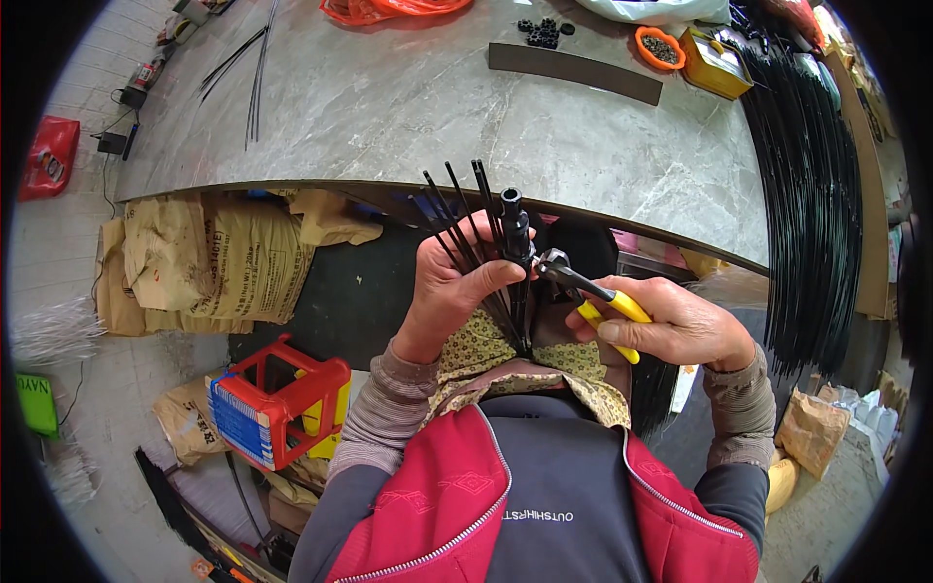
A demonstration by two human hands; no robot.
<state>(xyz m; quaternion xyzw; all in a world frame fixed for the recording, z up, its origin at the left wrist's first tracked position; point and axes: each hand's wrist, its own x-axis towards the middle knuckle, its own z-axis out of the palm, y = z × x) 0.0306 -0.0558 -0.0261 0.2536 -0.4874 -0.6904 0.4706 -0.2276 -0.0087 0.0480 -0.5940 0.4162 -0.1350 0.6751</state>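
"What is the setting?"

"A grey, marble-patterned table (389, 117) curves across the upper part of the view, its far edge partly cut off. The person works in front of its near edge."

"And the thing in hand?"

"A black tube (516, 230), held upright in front of the table edge, open end up. Thin black rods (450, 215) fan out beside it. Their lower ends run down toward the lap, where I can't separate them in the dark."

"How is it gripped?"

"The left hand (449, 290) pinches tube and rods together, thumb across the front. The fingers behind are mostly hidden by the rods."

"The other one?"

"The right hand (675, 325) is wrapped around the yellow handles of a pair of pliers (625, 307); the handles stand slightly apart. The pliers' head meets the side of the tube, but whether it bites on anything there is too small to tell."

"Further out?"

"On the table, a dark flat strip (573, 74), small black parts (541, 35) and an orange bowl (639, 42) of tiny pieces I can't make out. At right, a thick bundle of black rods (807, 204) hangs over the edge. An orange plastic bag (394, 10) is cut off at the top."
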